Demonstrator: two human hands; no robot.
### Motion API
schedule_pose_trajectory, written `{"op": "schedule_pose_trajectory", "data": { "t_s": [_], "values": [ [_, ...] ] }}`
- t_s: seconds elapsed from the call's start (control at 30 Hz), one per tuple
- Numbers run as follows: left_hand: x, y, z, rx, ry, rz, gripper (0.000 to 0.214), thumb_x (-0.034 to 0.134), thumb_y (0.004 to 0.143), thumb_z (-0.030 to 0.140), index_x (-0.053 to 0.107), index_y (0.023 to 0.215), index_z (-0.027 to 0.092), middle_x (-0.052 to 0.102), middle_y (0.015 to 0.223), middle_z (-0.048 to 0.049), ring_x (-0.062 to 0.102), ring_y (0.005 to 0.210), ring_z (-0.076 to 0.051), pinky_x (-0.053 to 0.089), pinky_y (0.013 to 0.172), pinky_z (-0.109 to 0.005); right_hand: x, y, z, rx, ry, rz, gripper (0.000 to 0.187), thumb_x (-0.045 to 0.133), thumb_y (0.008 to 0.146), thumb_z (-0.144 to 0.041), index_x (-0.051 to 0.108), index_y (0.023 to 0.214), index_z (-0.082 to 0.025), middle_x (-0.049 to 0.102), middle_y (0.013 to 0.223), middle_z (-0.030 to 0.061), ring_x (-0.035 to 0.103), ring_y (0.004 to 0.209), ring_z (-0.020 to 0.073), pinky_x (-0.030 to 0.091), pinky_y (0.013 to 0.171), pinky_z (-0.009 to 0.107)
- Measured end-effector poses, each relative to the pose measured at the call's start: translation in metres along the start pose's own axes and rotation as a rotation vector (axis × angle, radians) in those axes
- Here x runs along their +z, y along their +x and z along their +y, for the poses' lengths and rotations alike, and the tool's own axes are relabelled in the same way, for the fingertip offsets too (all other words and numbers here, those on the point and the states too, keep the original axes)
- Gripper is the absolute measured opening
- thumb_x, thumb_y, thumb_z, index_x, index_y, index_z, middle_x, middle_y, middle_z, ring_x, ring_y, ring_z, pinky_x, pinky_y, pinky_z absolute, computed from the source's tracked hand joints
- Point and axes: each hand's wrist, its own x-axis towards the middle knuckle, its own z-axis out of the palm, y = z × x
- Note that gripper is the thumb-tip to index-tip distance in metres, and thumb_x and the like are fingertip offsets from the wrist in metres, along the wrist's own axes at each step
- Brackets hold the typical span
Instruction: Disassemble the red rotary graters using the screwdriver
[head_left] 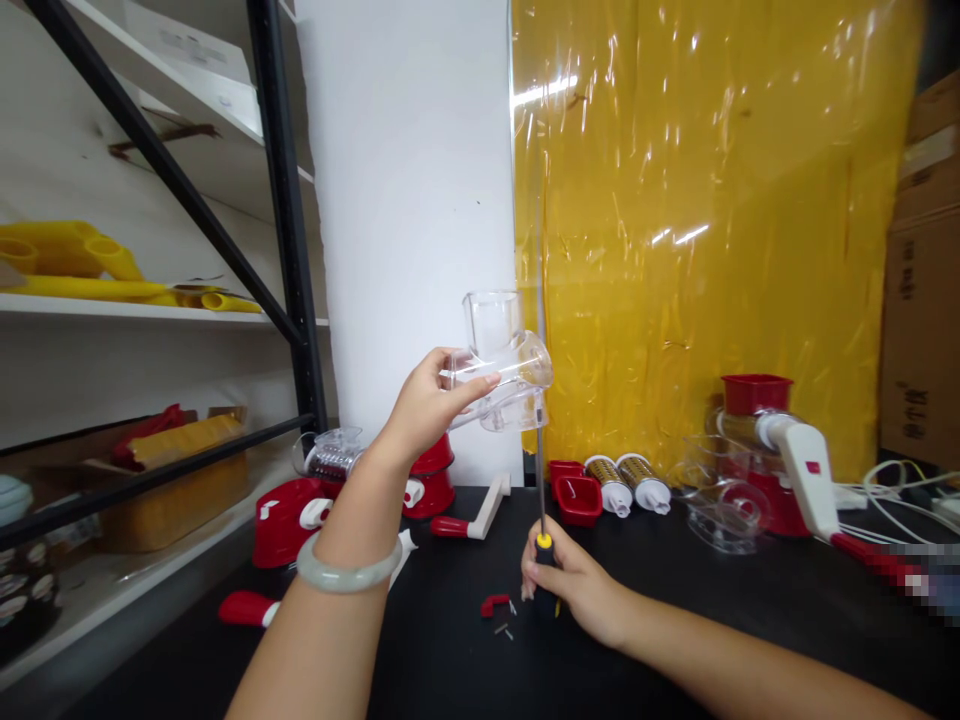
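Raised above the black table, my left hand [435, 405] is closed around a clear plastic grater housing [501, 365] with a square chute on top. My right hand [574, 580] grips the black and yellow handle of a long screwdriver [541, 480], its shaft pointing straight up. The screwdriver's tip meets or overlaps the lower right edge of the housing; whether it touches a screw is too small to tell. Below, near my right hand, lie a small red plastic part [494, 604] and several small metal pieces [504, 630].
Behind my hands are a white crank with a red handle [472, 512], red trays [577, 498] and two grater drums [631, 484]. An assembled rotary grater [780, 450] and clear housings [724, 505] stand right. Red bases [289, 520] sit left, beside a metal shelf [289, 200].
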Motion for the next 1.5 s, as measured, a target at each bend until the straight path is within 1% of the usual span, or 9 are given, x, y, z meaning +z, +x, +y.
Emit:
{"op": "schedule_pose_trajectory", "data": {
  "t_s": [0.27,0.6,0.8,0.87,0.93,1.03,1.13,1.3,1.5],
  "values": [
    [0.0,-0.002,0.002,-0.013,-0.004,-0.008,0.054,0.076,0.068,0.044,0.06,0.11,0.014,0.064,0.113,-0.0122,0.063,0.09,-0.02,0.051,0.063,-0.026,-0.001,0.0,-0.001,0.006,0.036,-0.013,0.042,0.066,0.084,-0.057,0.042,0.093,-0.023,0.057,0.071,-0.0034,0.056,0.075,0.0159,0.04,0.076,0.031],
    [-0.001,0.0,0.002,-0.009,-0.005,0.011,0.056,0.078,0.066,0.045,0.061,0.108,0.013,0.064,0.111,-0.0122,0.062,0.087,-0.02,0.051,0.061,-0.026,-0.008,0.0,-0.025,-0.045,-0.269,0.026,0.046,0.053,0.091,-0.058,0.048,0.119,-0.021,0.06,0.106,0.0078,0.054,0.098,0.0207,0.04,0.089,0.039],
    [-0.002,0.0,0.0,0.006,0.012,0.016,0.056,0.079,0.065,0.045,0.061,0.107,0.013,0.064,0.111,-0.0128,0.063,0.085,-0.019,0.05,0.063,-0.027,-0.029,0.005,-0.06,0.132,-0.404,-0.196,0.06,0.065,0.084,-0.05,0.047,0.133,-0.02,0.064,0.114,0.0103,0.059,0.091,0.0189,0.045,0.083,0.038],
    [-0.002,0.001,0.0,0.016,0.024,0.019,0.056,0.078,0.066,0.045,0.06,0.108,0.013,0.064,0.112,-0.0127,0.064,0.086,-0.019,0.051,0.065,-0.028,-0.032,0.007,-0.063,0.166,-0.419,-0.206,0.057,0.069,0.082,-0.048,0.052,0.128,-0.018,0.068,0.103,0.0079,0.061,0.086,0.0182,0.046,0.082,0.037],
    [-0.002,0.001,-0.001,0.026,0.035,0.018,0.056,0.078,0.066,0.046,0.06,0.108,0.013,0.065,0.113,-0.0122,0.064,0.086,-0.019,0.051,0.068,-0.029,-0.032,0.01,-0.057,0.16,-0.444,-0.143,0.045,0.074,0.077,-0.05,0.062,0.106,-0.017,0.067,0.088,0.0043,0.061,0.08,0.0175,0.046,0.078,0.035],
    [-0.002,0.002,-0.003,0.032,0.04,0.024,0.055,0.079,0.066,0.046,0.061,0.106,0.014,0.064,0.113,-0.0119,0.064,0.087,-0.019,0.051,0.069,-0.03,-0.029,0.013,-0.044,0.124,-0.485,-0.022,0.044,0.082,0.066,-0.052,0.056,0.078,-0.019,0.057,0.071,-0.0016,0.053,0.066,0.0134,0.043,0.064,0.029],
    [-0.004,0.002,-0.003,0.033,0.038,0.03,0.056,0.079,0.065,0.046,0.061,0.107,0.013,0.065,0.111,-0.0116,0.064,0.086,-0.019,0.051,0.07,-0.03,-0.026,0.013,-0.043,0.096,-0.532,0.004,0.041,0.082,0.069,-0.047,0.054,0.081,-0.02,0.057,0.074,-0.0019,0.053,0.067,0.0126,0.043,0.06,0.027],
    [-0.007,0.002,-0.004,0.04,0.045,0.045,0.057,0.08,0.065,0.046,0.062,0.108,0.013,0.065,0.112,-0.0125,0.064,0.088,-0.02,0.052,0.072,-0.032,-0.028,0.017,-0.069,0.109,-0.554,-0.178,0.042,0.074,0.078,-0.033,0.059,0.114,-0.019,0.067,0.109,0.0076,0.062,0.094,0.0185,0.049,0.076,0.03],
    [-0.008,0.003,-0.007,0.032,0.053,0.063,0.059,0.079,0.067,0.048,0.061,0.11,0.012,0.066,0.111,-0.0132,0.065,0.092,-0.022,0.052,0.072,-0.032,-0.034,0.029,-0.077,0.213,-0.614,-0.27,0.022,0.075,0.075,-0.031,0.072,0.09,-0.016,0.072,0.083,0.0042,0.063,0.074,0.0167,0.046,0.067,0.029]
  ]
}}
